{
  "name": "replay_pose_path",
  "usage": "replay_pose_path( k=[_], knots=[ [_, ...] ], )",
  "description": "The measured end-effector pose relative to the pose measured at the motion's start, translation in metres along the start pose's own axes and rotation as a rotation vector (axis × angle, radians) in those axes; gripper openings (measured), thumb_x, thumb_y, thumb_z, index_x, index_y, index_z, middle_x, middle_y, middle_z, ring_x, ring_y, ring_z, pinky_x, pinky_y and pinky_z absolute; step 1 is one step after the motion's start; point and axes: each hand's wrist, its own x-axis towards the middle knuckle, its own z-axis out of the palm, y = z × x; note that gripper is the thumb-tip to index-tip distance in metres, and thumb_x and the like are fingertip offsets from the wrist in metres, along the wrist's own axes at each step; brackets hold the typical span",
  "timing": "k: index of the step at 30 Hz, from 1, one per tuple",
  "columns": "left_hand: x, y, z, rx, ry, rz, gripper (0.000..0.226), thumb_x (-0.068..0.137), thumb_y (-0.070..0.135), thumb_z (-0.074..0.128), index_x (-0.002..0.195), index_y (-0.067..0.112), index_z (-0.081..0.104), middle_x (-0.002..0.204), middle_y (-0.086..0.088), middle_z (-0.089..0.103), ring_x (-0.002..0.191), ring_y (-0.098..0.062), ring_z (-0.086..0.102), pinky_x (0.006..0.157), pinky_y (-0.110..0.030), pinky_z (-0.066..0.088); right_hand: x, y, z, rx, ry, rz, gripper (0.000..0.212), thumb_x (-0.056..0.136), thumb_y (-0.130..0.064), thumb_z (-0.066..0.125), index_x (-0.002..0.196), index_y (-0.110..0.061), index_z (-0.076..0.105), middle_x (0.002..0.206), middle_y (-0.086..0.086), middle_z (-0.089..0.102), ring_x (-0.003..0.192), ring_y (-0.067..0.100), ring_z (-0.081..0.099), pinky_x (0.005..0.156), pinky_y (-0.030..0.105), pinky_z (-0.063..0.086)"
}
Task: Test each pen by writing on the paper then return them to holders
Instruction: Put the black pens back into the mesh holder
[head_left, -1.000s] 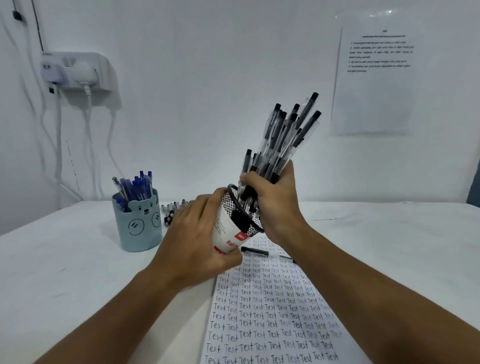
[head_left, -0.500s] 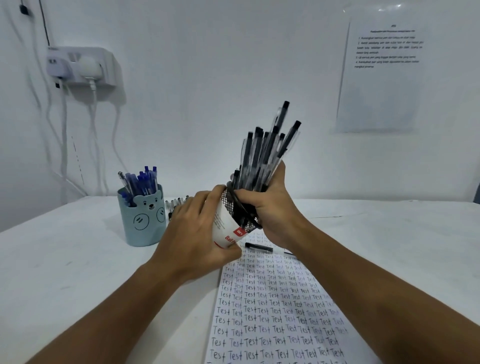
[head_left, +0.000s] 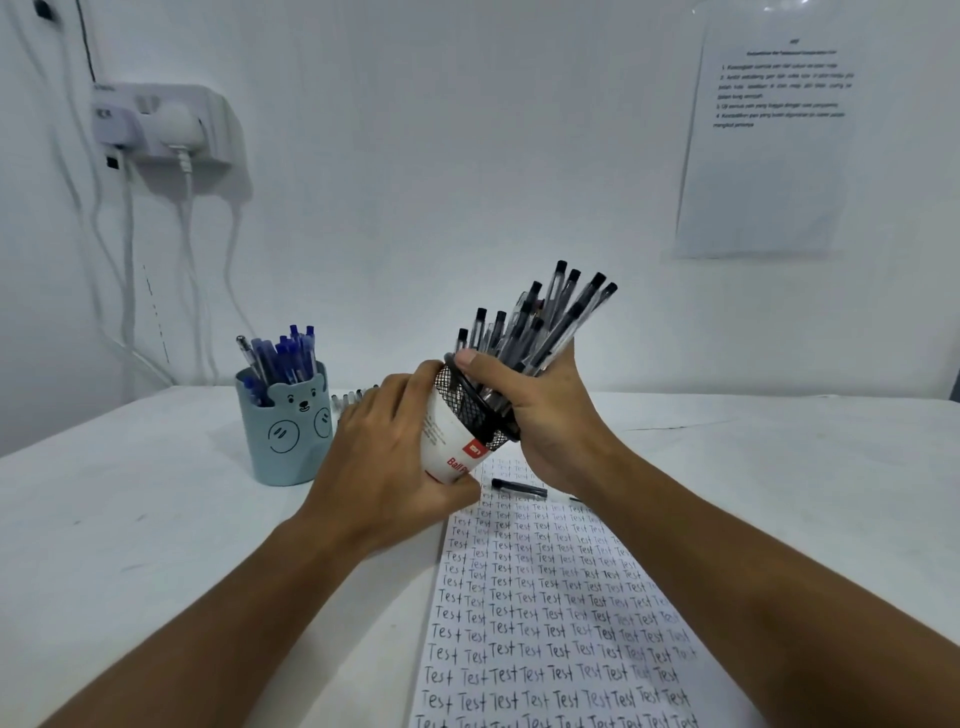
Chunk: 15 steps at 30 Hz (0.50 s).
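Observation:
My left hand (head_left: 387, 467) grips a black mesh pen holder (head_left: 462, 421) with a white label, tilted to the right above the table. My right hand (head_left: 540, 410) grips a bunch of black pens (head_left: 540, 322) whose lower ends sit inside the holder's mouth. Below lies the paper (head_left: 550, 613), covered with rows of the word "Test". One black pen (head_left: 519, 487) lies across the paper's top edge. A light blue bear-faced holder (head_left: 285, 431) full of blue pens stands to the left.
Several more pens (head_left: 353, 397) lie on the table behind my left hand. A wall socket with plugs and cables (head_left: 161, 124) hangs at the upper left. A printed sheet (head_left: 769, 135) is taped to the wall at the right.
The bunch of black pens has sunk deeper into the mesh holder, and the holder has tilted a little more to the right. Both hands keep their grip.

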Motion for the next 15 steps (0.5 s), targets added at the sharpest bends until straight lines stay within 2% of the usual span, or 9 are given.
replay_pose_path(
  k=[3,5,7,9,11,12,14,15],
  knots=[
    [0.0,0.0,0.0,0.004,0.002,-0.01,0.097,0.057,0.057,0.058,0.142,0.017,0.034,0.117,-0.001,0.054,0.102,-0.017,0.052,0.087,-0.034,0.04,0.001,0.001,0.002,-0.018,0.008,-0.017,0.06,0.074,-0.014,0.084,0.121,-0.007,0.047,0.098,0.011,0.069,0.092,0.026,0.071,0.076,0.039,0.057],
    [0.001,0.0,0.0,0.008,0.007,-0.024,0.097,0.056,0.058,0.057,0.141,0.018,0.034,0.116,0.0,0.054,0.101,-0.017,0.052,0.087,-0.034,0.04,0.0,-0.002,0.003,0.003,0.004,0.0,0.039,0.078,-0.022,0.079,0.107,-0.004,0.059,0.085,0.006,0.069,0.081,0.022,0.069,0.074,0.039,0.052],
    [0.001,-0.001,0.0,0.019,0.013,-0.035,0.097,0.056,0.058,0.056,0.141,0.018,0.034,0.115,0.0,0.054,0.1,-0.018,0.052,0.089,-0.037,0.041,-0.001,-0.01,0.003,0.123,-0.024,0.07,0.017,0.086,-0.028,0.067,0.091,-0.012,0.064,0.08,0.004,0.068,0.076,0.022,0.065,0.075,0.037,0.049],
    [0.0,-0.002,0.0,0.029,0.012,-0.043,0.098,0.056,0.059,0.057,0.142,0.018,0.033,0.116,-0.001,0.053,0.1,-0.018,0.052,0.091,-0.039,0.042,-0.002,-0.016,0.001,0.195,-0.031,0.089,0.019,0.091,-0.03,0.059,0.089,-0.012,0.065,0.082,0.006,0.07,0.079,0.023,0.067,0.076,0.035,0.05],
    [0.0,-0.001,0.0,0.032,0.016,-0.033,0.098,0.056,0.059,0.057,0.141,0.017,0.033,0.116,-0.001,0.053,0.1,-0.018,0.052,0.09,-0.039,0.042,-0.002,-0.016,0.005,0.066,0.02,0.032,0.017,0.094,-0.027,0.059,0.097,-0.011,0.065,0.085,0.006,0.073,0.081,0.021,0.071,0.077,0.035,0.051],
    [0.0,-0.001,0.0,0.033,0.019,-0.024,0.097,0.056,0.058,0.058,0.141,0.017,0.033,0.115,-0.001,0.053,0.1,-0.019,0.052,0.089,-0.038,0.041,-0.003,-0.013,0.006,-0.01,0.032,-0.014,0.018,0.094,-0.026,0.061,0.107,-0.013,0.061,0.09,0.006,0.073,0.084,0.019,0.072,0.078,0.036,0.053],
    [0.0,0.0,-0.001,0.033,0.015,-0.012,0.098,0.056,0.058,0.058,0.141,0.017,0.034,0.115,-0.001,0.053,0.099,-0.019,0.052,0.088,-0.037,0.041,-0.002,-0.006,0.005,-0.054,0.025,-0.112,0.046,0.092,-0.021,0.067,0.13,-0.029,0.043,0.101,0.003,0.07,0.092,0.016,0.072,0.083,0.038,0.057],
    [0.001,0.0,0.0,0.031,0.013,-0.017,0.098,0.056,0.059,0.058,0.141,0.017,0.034,0.114,-0.001,0.053,0.099,-0.019,0.052,0.088,-0.038,0.041,-0.001,-0.005,0.003,-0.03,0.013,-0.156,0.063,0.089,-0.018,0.069,0.135,-0.04,0.033,0.107,0.004,0.068,0.096,0.016,0.071,0.087,0.041,0.057]
  ],
)
